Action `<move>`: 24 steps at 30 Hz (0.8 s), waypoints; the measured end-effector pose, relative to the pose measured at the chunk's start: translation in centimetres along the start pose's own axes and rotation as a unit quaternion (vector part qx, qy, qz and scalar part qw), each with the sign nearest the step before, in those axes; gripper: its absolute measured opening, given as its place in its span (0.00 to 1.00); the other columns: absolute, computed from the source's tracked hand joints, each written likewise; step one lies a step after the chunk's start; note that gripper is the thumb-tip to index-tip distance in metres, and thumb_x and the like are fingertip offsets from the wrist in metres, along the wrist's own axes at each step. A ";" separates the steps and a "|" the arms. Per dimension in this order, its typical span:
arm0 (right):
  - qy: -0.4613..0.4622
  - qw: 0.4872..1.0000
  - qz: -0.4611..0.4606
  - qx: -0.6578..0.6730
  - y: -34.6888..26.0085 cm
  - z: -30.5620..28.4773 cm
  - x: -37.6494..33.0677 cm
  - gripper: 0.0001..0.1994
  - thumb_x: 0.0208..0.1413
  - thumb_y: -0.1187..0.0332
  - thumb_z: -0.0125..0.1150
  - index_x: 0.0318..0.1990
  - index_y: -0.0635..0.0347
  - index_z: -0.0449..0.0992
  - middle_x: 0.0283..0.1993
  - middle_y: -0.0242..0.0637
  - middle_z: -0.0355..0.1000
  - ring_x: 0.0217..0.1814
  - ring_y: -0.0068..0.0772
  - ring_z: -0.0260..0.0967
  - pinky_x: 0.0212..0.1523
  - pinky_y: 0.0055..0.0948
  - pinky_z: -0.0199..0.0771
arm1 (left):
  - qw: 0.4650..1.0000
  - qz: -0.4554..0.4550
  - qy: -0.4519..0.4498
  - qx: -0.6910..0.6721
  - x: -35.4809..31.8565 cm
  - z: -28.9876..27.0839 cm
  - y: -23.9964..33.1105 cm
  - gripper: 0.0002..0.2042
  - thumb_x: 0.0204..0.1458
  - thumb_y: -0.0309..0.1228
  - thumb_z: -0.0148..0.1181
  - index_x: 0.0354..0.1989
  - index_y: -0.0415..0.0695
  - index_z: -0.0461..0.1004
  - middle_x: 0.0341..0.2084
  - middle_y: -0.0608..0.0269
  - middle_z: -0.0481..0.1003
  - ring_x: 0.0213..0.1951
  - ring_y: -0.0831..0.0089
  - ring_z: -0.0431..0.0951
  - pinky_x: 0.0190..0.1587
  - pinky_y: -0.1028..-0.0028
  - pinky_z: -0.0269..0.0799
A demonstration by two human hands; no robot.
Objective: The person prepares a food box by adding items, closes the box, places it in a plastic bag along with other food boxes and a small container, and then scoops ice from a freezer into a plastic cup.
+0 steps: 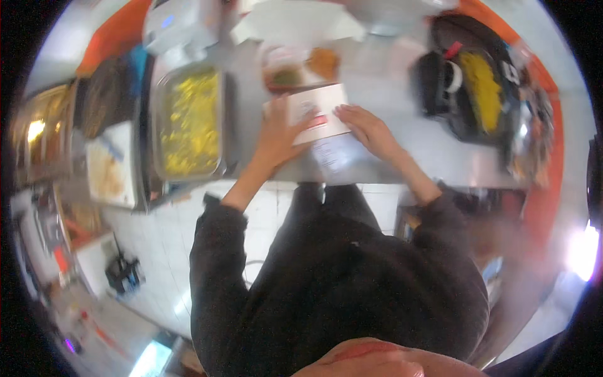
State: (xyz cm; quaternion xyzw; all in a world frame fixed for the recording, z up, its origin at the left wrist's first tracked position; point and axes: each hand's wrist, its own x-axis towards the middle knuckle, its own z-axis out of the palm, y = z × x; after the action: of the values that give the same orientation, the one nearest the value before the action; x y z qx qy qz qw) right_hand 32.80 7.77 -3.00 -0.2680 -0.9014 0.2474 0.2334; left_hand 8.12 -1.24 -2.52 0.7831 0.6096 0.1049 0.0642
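A small white cardboard box (323, 103) with a red patch on top lies at the middle of the steel counter, tilted slightly. My left hand (281, 133) grips its left side, thumb over the top face. On the right edge of the box are the bent fingers of my right hand (369, 129). A printed paper slip (334, 157) lies just in front, partly under the box. Right behind the box, an open tray of food (287, 76) shows green and orange portions. Motion blurs the finer detail.
To the left stands a clear tub of yellow food pieces (190, 122), beside a stained white cutting board (111, 164). A black bag (461, 81) with something yellow sits at the right. A white machine (179, 28) stands at the back left. The counter's front edge (377, 182) is close to me.
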 end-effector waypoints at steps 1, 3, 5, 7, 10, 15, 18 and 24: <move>0.052 0.997 0.045 0.034 0.5 -1.3 -0.8 0.16 0.53 0.70 0.52 0.50 0.60 0.70 0.51 0.40 0.69 0.53 0.43 0.64 0.53 0.36 0.64 | 1.000 -0.002 0.001 -0.007 0.0 0.0 0.1 0.36 0.41 0.49 0.60 0.62 0.68 0.54 0.60 0.37 0.45 0.62 0.37 0.44 0.61 0.48 0.44; 0.282 0.939 0.195 0.040 2.7 -4.3 -2.0 0.09 0.53 0.74 0.52 0.41 0.63 0.74 0.39 0.40 0.72 0.37 0.37 0.67 0.40 0.29 0.66 | 0.999 -0.015 0.006 -0.030 -0.2 0.0 0.3 0.35 0.42 0.46 0.61 0.62 0.68 0.55 0.61 0.37 0.44 0.62 0.38 0.43 0.61 0.48 0.43; 0.440 0.857 0.267 -0.027 5.1 -8.0 -3.4 0.07 0.56 0.73 0.51 0.37 0.63 0.76 0.34 0.41 0.71 0.32 0.31 0.66 0.36 0.28 0.66 | 0.998 -0.025 0.000 -0.064 -0.2 -0.2 0.4 0.34 0.42 0.44 0.61 0.61 0.68 0.56 0.61 0.39 0.44 0.62 0.38 0.42 0.61 0.48 0.41; 0.408 0.845 0.302 -0.166 8.4 -11.7 -6.4 0.11 0.57 0.65 0.52 0.37 0.63 0.76 0.28 0.39 0.70 0.27 0.28 0.63 0.30 0.27 0.63 | 0.998 -0.014 0.003 -0.067 0.3 -0.5 1.1 0.33 0.43 0.44 0.61 0.61 0.68 0.56 0.61 0.39 0.43 0.62 0.38 0.41 0.61 0.48 0.42; 0.348 0.849 0.393 -0.054 12.9 -13.3 -9.2 0.14 0.56 0.59 0.54 0.36 0.62 0.77 0.25 0.35 0.68 0.25 0.23 0.60 0.26 0.25 0.59 | 0.997 -0.008 0.005 -0.075 0.5 -1.0 1.4 0.32 0.44 0.44 0.60 0.61 0.68 0.57 0.61 0.40 0.43 0.62 0.38 0.41 0.61 0.49 0.45; 0.295 0.739 0.502 0.338 14.3 -14.1 -9.9 0.14 0.55 0.58 0.56 0.37 0.60 0.78 0.28 0.28 0.69 0.26 0.18 0.58 0.24 0.17 0.53 | 0.998 -0.005 0.011 -0.069 0.1 -1.2 1.1 0.32 0.44 0.45 0.60 0.61 0.68 0.58 0.61 0.41 0.44 0.62 0.38 0.43 0.60 0.49 0.48; 0.287 0.711 0.489 0.416 13.5 -14.3 -9.1 0.10 0.54 0.63 0.57 0.36 0.60 0.76 0.31 0.28 0.69 0.29 0.19 0.58 0.27 0.20 0.56 | 0.998 -0.001 0.028 -0.049 -0.2 -0.9 0.9 0.31 0.44 0.45 0.59 0.61 0.68 0.58 0.61 0.41 0.44 0.61 0.38 0.44 0.60 0.49 0.48; 0.395 0.556 0.273 0.679 15.0 -11.7 -13.8 0.09 0.54 0.66 0.58 0.29 0.63 0.73 0.29 0.31 0.67 0.30 0.22 0.58 0.33 0.22 0.62 | 0.998 0.002 0.038 -0.059 -0.3 -0.6 0.7 0.31 0.45 0.45 0.59 0.61 0.69 0.57 0.60 0.41 0.45 0.61 0.38 0.45 0.60 0.48 0.49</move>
State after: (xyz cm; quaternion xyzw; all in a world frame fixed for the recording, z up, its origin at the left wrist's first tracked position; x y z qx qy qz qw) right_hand 55.15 14.28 -6.55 -0.3344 -0.1678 0.7073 0.5997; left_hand 8.53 -1.74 -1.78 0.7745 0.6029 0.1707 0.0866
